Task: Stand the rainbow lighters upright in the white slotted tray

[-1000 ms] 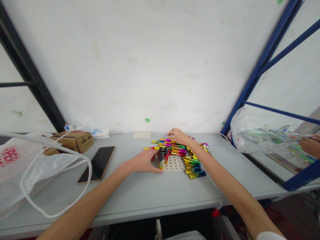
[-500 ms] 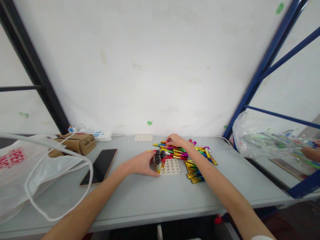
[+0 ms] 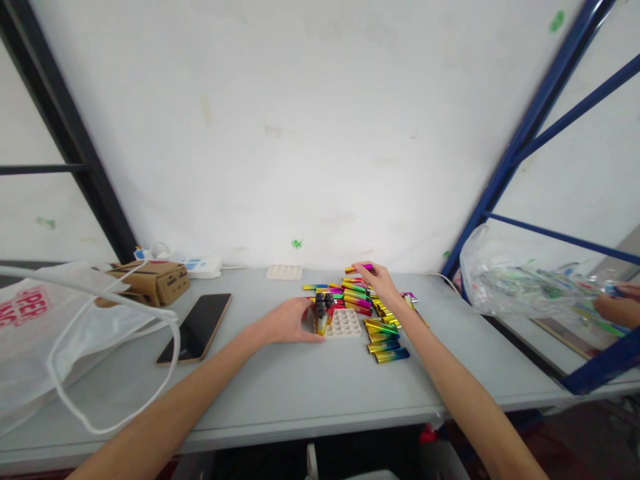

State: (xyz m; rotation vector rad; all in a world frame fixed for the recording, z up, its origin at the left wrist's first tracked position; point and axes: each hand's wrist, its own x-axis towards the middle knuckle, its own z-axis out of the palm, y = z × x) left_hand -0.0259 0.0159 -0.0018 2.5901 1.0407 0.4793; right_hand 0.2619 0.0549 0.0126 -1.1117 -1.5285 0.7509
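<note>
Black-topped lighters (image 3: 321, 323) stand close together at the left side of a white tray (image 3: 345, 323) with rows of round holes. My left hand (image 3: 289, 320) curls around them from the left, thumb at the front and fingers behind, partly hidden. My right hand (image 3: 379, 280) is raised over the far side of a pile of shiny, many-coloured lighters (image 3: 356, 295). Pinched in its fingers is a gold-and-magenta lighter (image 3: 361, 268). Several gold-and-blue lighters (image 3: 386, 345) lie side by side to the right of the tray.
A second white tray (image 3: 284, 272) lies by the wall. To the left are a phone (image 3: 196, 328), a cardboard box (image 3: 157, 281), a plastic bag (image 3: 75, 327) and a looped white cable (image 3: 176, 347). Beyond the blue frame (image 3: 500, 180), another person's hand (image 3: 617, 307) is near clear plastic bags (image 3: 525, 283).
My right hand has lifted up and to the right from the pile, with a gold-and-magenta lighter in its fingers. My left hand stays around the standing lighters. The view has shifted slightly.
</note>
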